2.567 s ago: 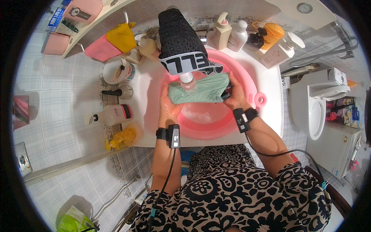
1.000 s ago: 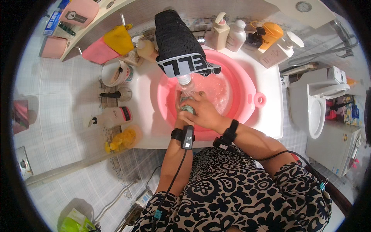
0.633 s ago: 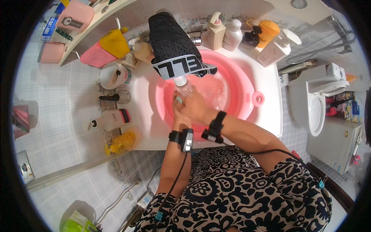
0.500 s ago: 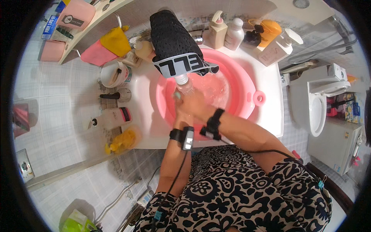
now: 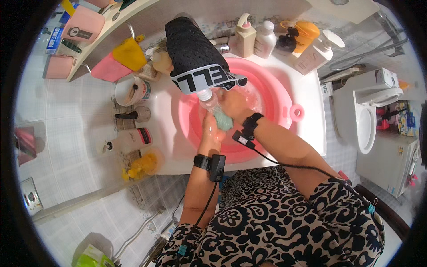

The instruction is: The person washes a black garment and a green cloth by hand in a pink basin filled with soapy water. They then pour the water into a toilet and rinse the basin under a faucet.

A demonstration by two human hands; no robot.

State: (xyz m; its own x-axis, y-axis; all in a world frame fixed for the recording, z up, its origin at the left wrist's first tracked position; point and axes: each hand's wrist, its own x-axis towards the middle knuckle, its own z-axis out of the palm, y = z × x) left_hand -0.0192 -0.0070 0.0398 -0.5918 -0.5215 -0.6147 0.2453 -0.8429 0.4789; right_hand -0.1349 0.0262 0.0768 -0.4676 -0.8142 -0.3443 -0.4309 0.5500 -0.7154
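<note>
A wet, crumpled pale green cloth lies in my hands under a clear spout over the pink basin. My left hand holds the cloth from below and the left, its fingers closed against it. On the upper right side, my right hand is curled against the same cloth, its fingertips partly hidden. A black mesh cloth with a pale lettered band hangs above the spout, covering what is behind it. Water stands in the basin beneath my hands.
The basin sits in a white sink. Pump bottles and other bottles line its back edge. Along the left stand a white tub, a pump bottle and a yellow bundle. A toilet is at the right.
My hands have moved apart a little, and the right one has shifted up and right. The green cloth, mostly hidden before, now shows between them.
</note>
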